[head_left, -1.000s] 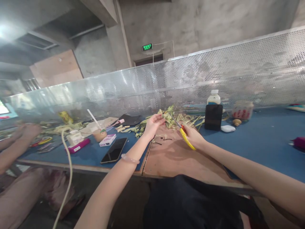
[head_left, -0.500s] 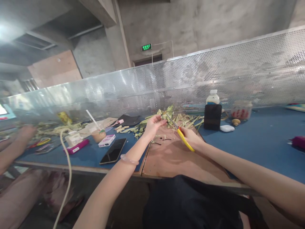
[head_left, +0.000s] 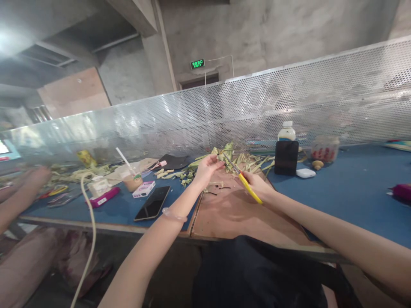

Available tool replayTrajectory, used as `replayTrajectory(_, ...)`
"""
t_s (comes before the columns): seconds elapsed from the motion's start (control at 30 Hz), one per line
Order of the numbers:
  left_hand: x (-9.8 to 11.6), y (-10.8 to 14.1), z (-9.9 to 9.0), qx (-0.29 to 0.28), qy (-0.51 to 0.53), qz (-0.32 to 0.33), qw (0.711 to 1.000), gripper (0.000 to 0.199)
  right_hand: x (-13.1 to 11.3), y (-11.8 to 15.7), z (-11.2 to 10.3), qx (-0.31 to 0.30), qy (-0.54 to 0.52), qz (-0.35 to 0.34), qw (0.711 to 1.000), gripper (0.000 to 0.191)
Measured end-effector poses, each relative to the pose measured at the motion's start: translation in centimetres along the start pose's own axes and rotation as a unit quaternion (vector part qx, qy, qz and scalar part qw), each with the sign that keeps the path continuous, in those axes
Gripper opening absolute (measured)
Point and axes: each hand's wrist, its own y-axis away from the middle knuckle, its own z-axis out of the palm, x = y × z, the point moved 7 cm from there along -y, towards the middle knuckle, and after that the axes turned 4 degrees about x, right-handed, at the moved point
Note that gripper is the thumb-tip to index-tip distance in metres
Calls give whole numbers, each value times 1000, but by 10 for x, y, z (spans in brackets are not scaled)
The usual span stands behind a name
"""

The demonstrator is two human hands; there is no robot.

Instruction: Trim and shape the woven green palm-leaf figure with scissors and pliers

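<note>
The blue tabletop [head_left: 334, 188] carries a flat brown board [head_left: 244, 218] reaching its front edge. Pale-green leafy cuttings [head_left: 253, 161] lie towards its back edge. The right grip [head_left: 257, 185] clasps yellow-handled metal scissors [head_left: 248, 187], blades at 1 small yellow-green leafy sprig [head_left: 221, 156], pinched by the left grip [head_left: 207, 167] above the board's back edge.

The left hand [head_left: 205, 170] holds greens [head_left: 229, 149]; the right hand [head_left: 256, 184] grips scissors [head_left: 246, 184]. From the left hand, phone [head_left: 153, 203] at eight o'clock, bottle [head_left: 287, 132] at two.
</note>
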Motion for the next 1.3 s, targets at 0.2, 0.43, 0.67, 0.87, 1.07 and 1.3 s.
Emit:
replayTrajectory(0.2,3,-2,-5,34,47,-1,998,32,3,-1,-2,10,-4,4,1000,27)
replayTrajectory(0.43,4,-6,-15,53,64,1,997,32,9,-2,-6,33,74,6,997,32)
replayTrajectory(0.67,6,-11,-29,97,99,18,990,34,9,1,-17,68,177,29,981,32)
replayTrajectory(0.87,5,-11,-33,113,95,17,989,31,6,4,-18,54,264,-19,963,34)
replayTrajectory(1.07,3,-12,-37,121,85,20,989,29,6,5,-15,43,295,-43,953,35)
replayTrajectory(1.3,2,-13,-38,121,88,27,988,29,4,5,-15,40,310,-49,949,36)
